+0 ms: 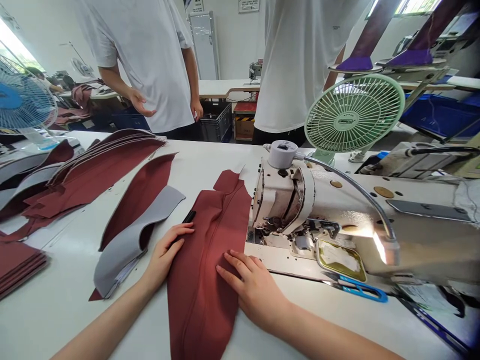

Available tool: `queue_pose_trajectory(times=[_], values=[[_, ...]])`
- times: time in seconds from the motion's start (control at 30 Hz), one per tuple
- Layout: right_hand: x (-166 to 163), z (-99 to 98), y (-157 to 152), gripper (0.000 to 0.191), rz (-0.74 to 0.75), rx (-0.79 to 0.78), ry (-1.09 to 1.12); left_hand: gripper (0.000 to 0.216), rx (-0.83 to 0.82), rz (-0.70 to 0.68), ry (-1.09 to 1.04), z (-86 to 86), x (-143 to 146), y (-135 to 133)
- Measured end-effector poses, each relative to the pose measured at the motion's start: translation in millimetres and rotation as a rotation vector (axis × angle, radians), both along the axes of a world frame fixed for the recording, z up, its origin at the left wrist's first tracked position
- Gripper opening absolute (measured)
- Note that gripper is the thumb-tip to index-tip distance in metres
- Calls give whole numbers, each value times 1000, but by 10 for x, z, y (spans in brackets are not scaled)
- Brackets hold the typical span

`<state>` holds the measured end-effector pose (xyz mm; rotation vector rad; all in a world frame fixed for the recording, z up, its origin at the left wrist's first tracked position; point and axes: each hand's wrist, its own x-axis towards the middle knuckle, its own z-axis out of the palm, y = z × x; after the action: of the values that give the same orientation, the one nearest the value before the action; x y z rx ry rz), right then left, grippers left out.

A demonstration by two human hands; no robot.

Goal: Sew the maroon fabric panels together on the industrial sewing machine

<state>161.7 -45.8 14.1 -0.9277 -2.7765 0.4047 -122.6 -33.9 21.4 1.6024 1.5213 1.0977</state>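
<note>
A sewn dark red fabric piece [204, 250], with a seam running along its length, lies on the white table in front of me. My right hand [253, 285] rests flat on its right side, fingers spread. At the left edge of the same piece is my left hand [168, 250], fingers stretched out and touching the fabric. Just beyond those fingertips lies a small black object [189, 216], partly hidden; its kind is unclear. To the right of the fabric stands a sewing machine [285, 195], its needle area close to the fabric's edge.
Curved red and grey fabric pieces [138, 200] and stacked red panels [18, 267] lie leftward. Blue-handled thread snips [362, 289] and a small metal tray [341, 260] sit by the machine. Behind it stands a green fan [354, 115]. Two people in white shirts [138, 65] stand across the table.
</note>
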Motion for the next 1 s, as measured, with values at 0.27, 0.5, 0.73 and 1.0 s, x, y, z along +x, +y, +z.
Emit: queue_pose_trajectory(times=[0.27, 0.5, 0.73, 1.0], values=[[-1, -1, 3, 56, 1, 4, -1, 30, -12, -4, 0, -29, -11, 0], [-2, -56, 12, 55, 2, 20, 6, 29, 8, -3, -2, -57, -24, 5], [-2, -37, 20, 53, 15, 29, 19, 29, 12, 5, -14, -72, -22, 0], [1, -28, 5, 54, 10, -3, 8, 28, 16, 0, 1, -52, -26, -3]])
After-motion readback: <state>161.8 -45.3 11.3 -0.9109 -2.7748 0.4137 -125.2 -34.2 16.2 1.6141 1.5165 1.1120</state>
